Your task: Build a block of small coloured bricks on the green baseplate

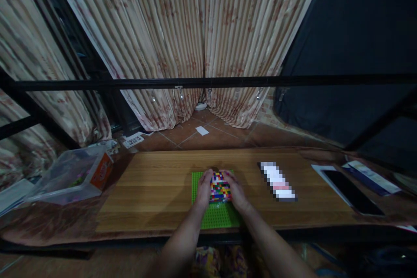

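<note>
A block of many-coloured toy bricks (220, 187) stands on a green studded baseplate (220, 219), toward its far part. My left hand (204, 186) presses along the left side of the brick block, and my right hand (237, 189) does the same on the right side. Both hands are closed around the block between them, thumbs and fingers near its far edge. The fingertips are partly hidden behind the block.
The baseplate lies on a wooden board (156, 191). To the right is a phone with a blurred screen (278, 182), then a dark tablet-like slab (353, 191). A clear plastic box (71, 178) sits at left. A black bar (228, 81) crosses beyond the table, before curtains (169, 17).
</note>
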`<state>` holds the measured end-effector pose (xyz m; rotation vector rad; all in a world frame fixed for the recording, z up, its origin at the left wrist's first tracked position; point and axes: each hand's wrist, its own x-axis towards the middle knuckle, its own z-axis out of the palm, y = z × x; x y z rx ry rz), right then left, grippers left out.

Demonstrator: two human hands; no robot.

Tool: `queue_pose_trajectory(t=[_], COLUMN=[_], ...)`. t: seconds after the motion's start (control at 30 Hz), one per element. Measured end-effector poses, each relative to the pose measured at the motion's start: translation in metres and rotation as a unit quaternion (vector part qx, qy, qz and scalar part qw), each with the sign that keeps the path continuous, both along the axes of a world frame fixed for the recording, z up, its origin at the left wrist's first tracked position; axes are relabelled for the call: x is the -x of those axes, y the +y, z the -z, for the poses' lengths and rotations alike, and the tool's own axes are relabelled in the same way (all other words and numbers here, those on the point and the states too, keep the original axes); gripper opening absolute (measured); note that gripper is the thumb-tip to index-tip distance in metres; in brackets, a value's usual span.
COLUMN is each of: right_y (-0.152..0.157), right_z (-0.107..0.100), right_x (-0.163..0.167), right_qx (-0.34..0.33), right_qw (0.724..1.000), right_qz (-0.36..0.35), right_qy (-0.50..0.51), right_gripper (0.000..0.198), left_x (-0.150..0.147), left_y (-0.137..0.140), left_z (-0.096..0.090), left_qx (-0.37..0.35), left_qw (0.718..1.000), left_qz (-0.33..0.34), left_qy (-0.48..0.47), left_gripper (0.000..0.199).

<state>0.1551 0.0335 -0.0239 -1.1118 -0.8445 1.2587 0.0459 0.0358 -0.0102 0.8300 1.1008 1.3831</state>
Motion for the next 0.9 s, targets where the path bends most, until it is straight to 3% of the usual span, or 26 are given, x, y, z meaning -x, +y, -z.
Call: queue_pose_trajectory(t=[0.2, 0.57, 0.9], right_y=[0.0034, 0.0063, 0.0029], right_z=[-0.0003, 0.0007, -0.0051], right_x=[0.0023, 0.0027, 0.0023], right_qx=[-0.009, 0.003, -0.006], right_qw=[1.000, 0.998, 0.999], right_qz=[0.002, -0.009, 0.008], right_qy=[-0.011, -0.063, -0.049], right_gripper=[0.029, 0.017, 0.014], left_x=[-0.0027, -0.0052, -0.0042], left_y=[0.0043, 0.0050, 0.0025], left_z=[0.0022, 0.0036, 0.0011], left_qx=[0.018, 0.038, 0.010], left_qw=[1.000, 0.996, 0.996], left_qz=[0.023, 0.002, 0.011], left_qy=[0.011, 0.086, 0.093], left_gripper=[0.030, 0.020, 0.022])
